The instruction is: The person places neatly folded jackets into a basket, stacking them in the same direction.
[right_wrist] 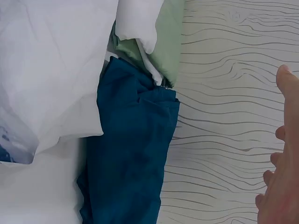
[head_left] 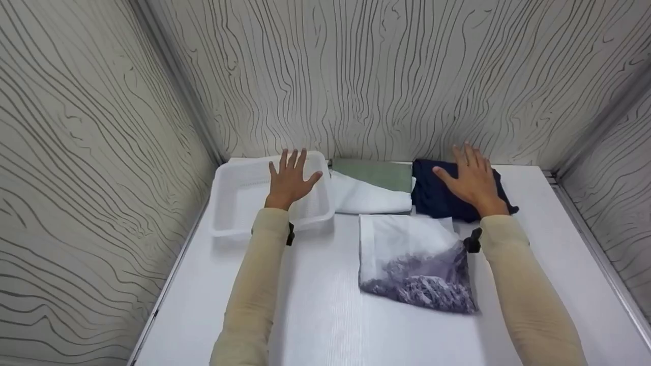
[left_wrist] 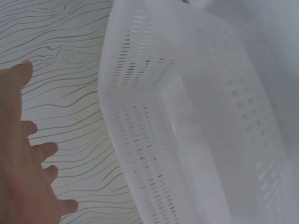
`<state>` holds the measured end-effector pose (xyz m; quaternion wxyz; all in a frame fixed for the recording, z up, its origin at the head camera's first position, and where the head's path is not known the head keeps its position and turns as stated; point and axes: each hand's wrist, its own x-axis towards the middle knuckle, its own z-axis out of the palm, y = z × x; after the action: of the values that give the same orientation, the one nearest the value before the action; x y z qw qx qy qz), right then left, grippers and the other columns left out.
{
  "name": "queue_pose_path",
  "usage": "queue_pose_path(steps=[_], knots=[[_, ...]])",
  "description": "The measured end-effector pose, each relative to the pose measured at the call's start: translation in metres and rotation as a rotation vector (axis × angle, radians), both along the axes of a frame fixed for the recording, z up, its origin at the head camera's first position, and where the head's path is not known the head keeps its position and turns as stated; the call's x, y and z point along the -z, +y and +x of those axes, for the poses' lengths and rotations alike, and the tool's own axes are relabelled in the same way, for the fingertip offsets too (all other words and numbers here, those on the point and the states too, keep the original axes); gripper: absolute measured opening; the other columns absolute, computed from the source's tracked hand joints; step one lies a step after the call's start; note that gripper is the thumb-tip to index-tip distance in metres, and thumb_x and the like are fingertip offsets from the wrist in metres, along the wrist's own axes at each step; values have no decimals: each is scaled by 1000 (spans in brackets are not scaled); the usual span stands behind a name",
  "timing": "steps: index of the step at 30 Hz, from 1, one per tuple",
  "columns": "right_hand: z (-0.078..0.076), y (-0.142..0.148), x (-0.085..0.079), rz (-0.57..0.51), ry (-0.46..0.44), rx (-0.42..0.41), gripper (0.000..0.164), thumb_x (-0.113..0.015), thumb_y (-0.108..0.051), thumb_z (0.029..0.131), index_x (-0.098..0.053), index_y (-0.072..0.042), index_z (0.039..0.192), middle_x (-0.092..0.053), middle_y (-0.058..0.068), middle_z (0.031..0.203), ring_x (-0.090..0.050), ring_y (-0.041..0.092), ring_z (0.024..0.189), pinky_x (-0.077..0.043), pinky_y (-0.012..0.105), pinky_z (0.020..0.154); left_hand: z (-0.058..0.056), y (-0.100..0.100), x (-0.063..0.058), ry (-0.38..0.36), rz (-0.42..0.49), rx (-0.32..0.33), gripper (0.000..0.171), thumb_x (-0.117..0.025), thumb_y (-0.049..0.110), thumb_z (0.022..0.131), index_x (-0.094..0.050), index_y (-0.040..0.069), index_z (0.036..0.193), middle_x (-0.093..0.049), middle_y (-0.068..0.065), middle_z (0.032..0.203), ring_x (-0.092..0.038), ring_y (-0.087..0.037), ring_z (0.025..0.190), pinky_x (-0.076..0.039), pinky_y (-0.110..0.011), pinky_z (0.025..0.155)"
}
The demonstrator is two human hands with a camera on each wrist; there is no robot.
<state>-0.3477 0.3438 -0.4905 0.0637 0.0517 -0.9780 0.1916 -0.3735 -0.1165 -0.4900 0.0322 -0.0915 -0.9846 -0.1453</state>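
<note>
My left hand [head_left: 290, 182] is held over the white plastic basket [head_left: 222, 203], fingers spread and nothing in its grasp. The basket's slotted wall [left_wrist: 140, 140] fills much of the left wrist view, with the hand [left_wrist: 23, 154] off to its left. Over a folded navy cloth [head_left: 432, 195] hovers my right hand [head_left: 473, 180], its fingers straight and thumb apart. In the right wrist view that cloth [right_wrist: 131, 149] lies well away from the hand [right_wrist: 285, 154]. Nearest my right wrist is a folded white cloth with a grey-purple mountain print [head_left: 417, 269].
Between basket and navy cloth lie a green folded cloth [head_left: 376, 173] and a white folded cloth [head_left: 368, 195]. All rest on a white table [head_left: 325, 315]. Wood-grain patterned panels [head_left: 325, 76] enclose it at the back and both sides.
</note>
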Motion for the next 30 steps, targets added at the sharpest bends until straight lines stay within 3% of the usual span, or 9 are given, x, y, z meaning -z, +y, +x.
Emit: queue_pose_path(steps=[5,9,12,21,30], knots=[[6,-3,3,-51,26,3,96,-47,-69,105,-21,-3,170,-21,32,173,-18,59,157,-9,74,126,4,3,6,54,55,40,80,-47,61,108,-25,16,171,-39,-13,171,-27,-34,163,-25,-63,129],[13,-8,2,-95,35,-5,91,-49,-67,105,-30,-2,167,-30,33,169,-24,59,155,-15,76,124,7,4,11,115,83,45,76,-51,57,108,-35,14,168,-53,-15,161,-48,-37,150,-43,-59,119],[17,-10,1,-133,42,-11,88,-51,-64,106,-35,-2,165,-33,32,168,-26,58,155,-17,77,123,9,5,12,163,114,46,71,-54,54,108,-43,11,164,-60,-17,154,-57,-38,141,-49,-58,113],[30,-9,-2,-171,55,-27,81,-52,-61,107,-40,-4,164,-39,31,166,-36,57,149,-29,77,117,20,13,2,213,222,63,60,-58,43,108,-53,7,156,-69,-15,141,-65,-34,129,-55,-52,105],[52,-9,8,-203,53,-33,77,-53,-58,108,-42,-5,163,-46,30,160,-46,53,141,-38,78,106,43,24,6,265,302,101,52,-63,36,107,-61,5,148,-73,-12,132,-69,-31,121,-59,-49,97]])
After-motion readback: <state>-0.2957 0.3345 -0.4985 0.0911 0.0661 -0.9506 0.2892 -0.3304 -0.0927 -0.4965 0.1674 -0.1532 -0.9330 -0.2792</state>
